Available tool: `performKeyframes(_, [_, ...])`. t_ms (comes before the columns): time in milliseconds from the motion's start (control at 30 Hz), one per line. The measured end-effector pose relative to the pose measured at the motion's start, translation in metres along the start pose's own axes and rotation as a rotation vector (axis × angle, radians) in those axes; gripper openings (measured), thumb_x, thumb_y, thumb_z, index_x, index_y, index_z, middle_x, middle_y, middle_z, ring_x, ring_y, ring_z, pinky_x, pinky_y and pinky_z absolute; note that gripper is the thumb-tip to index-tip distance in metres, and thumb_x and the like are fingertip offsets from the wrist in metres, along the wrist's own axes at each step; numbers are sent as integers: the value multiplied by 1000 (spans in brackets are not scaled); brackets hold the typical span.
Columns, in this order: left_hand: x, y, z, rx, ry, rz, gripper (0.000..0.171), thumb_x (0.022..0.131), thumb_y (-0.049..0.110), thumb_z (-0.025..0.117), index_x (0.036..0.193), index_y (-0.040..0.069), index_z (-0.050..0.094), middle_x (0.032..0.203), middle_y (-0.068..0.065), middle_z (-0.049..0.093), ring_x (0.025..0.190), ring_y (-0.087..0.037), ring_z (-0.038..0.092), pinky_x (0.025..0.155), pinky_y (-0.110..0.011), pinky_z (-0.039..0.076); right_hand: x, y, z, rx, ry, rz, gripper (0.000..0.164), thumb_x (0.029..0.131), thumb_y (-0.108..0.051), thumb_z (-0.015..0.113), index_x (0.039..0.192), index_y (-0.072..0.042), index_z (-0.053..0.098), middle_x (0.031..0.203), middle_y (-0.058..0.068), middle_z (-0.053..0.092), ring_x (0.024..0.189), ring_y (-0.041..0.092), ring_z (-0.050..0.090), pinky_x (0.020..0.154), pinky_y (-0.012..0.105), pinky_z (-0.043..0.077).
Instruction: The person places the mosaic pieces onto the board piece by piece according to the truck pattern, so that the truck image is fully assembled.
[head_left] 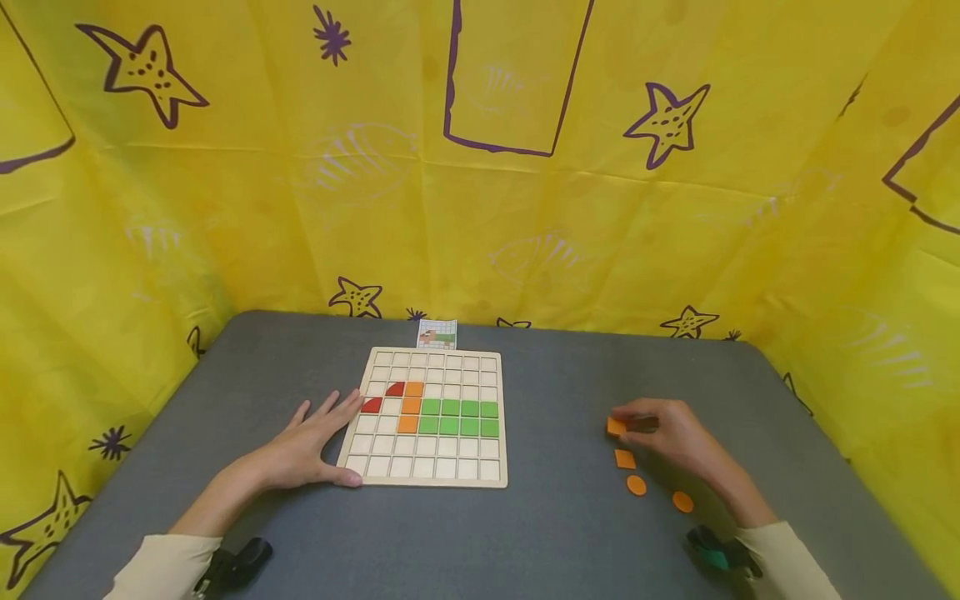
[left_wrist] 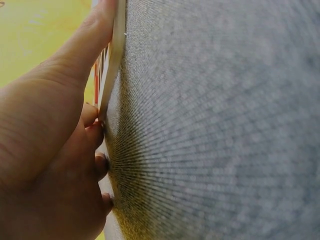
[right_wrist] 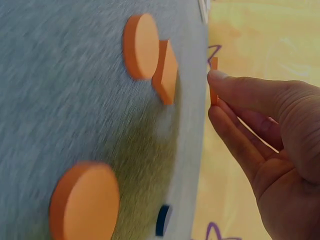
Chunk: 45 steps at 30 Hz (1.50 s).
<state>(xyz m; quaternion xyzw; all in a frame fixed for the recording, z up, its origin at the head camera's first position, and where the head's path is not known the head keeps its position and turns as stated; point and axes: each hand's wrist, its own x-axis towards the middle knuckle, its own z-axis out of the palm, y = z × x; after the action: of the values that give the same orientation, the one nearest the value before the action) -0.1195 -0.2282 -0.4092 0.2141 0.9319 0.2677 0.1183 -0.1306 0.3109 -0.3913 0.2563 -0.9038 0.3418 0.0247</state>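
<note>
A: ok so what step is this? I see the wooden grid board (head_left: pixel 429 482) on the grey table (head_left: pixel 555 542), little pattern card (head_left: pixel 437 335) just behind it.

B: Looks like tile picking to me. Right hand (head_left: pixel 671 429) has an orange square tile (head_left: pixel 615 426) pinched between thumb and fingers, off to the right of the board. From the wrist cam I'd say it's up off the table.

A: And the left hand (head_left: pixel 303 450)?

B: Not clamped on anything. Fingers spread along the board's left side, thumb at the near left corner. Probably steadying it. The two hands are well apart.

A: What's laid so far?

B: Two rows of four green square tiles (head_left: pixel 470 408), a column of three orange squares (head_left: pixel 411 406) beside them, plus two red quarter-round tiles (head_left: pixel 396 390) further left.

A: So next move?

B: My guess: carry that tile left and drop it flat in a free cell, squared to the ridges. Card's too small for me to say which cell. There's a spare orange square (head_left: pixel 625 459) and two orange discs (head_left: pixel 636 485) near the right hand, so more to go, I reckon.
</note>
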Motion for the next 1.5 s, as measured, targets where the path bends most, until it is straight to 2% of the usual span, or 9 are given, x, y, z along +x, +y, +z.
performKeyframes(400, [2, -1, 0, 4, -17, -8, 119, 68, 64, 78, 156, 6, 22, 162, -17, 16, 146, -48, 5, 110, -68, -6, 18, -17, 10, 86, -50, 25, 33, 81, -2, 78, 112, 5, 70, 107, 14, 72, 96, 30, 70, 79, 35, 58])
performKeyframes(667, [2, -1, 0, 1, -11, -9, 119, 68, 63, 78, 156, 5, 22, 162, -18, 17, 146, -48, 5, 110, -68, -6, 35, -24, 24, 58, -105, -36, 33, 82, -1, 76, 113, 5, 70, 107, 14, 72, 96, 28, 70, 82, 36, 57])
performKeyframes(867, [2, -2, 1, -1, -11, -9, 119, 68, 64, 78, 156, 5, 23, 162, -18, 17, 146, -48, 5, 110, -68, -6, 44, -30, 32, 32, -95, -63, 32, 80, -1, 78, 111, 2, 72, 105, 10, 73, 95, 25, 70, 82, 36, 57])
performKeyframes(1200, [0, 1, 0, -4, -7, -5, 119, 68, 63, 78, 156, 5, 23, 162, -18, 17, 146, -48, 5, 110, -68, -6, 63, -45, 45, 36, -115, -56, 31, 81, -4, 79, 111, 0, 73, 105, 8, 73, 95, 21, 70, 84, 38, 56])
performKeyframes(1500, [1, 1, -1, -6, -13, -10, 119, 68, 63, 78, 156, 4, 23, 162, -18, 16, 146, -48, 5, 110, -68, -6, 81, -63, 60, 49, -142, -63, 32, 80, -4, 79, 111, -1, 73, 105, 7, 73, 94, 18, 70, 84, 33, 56])
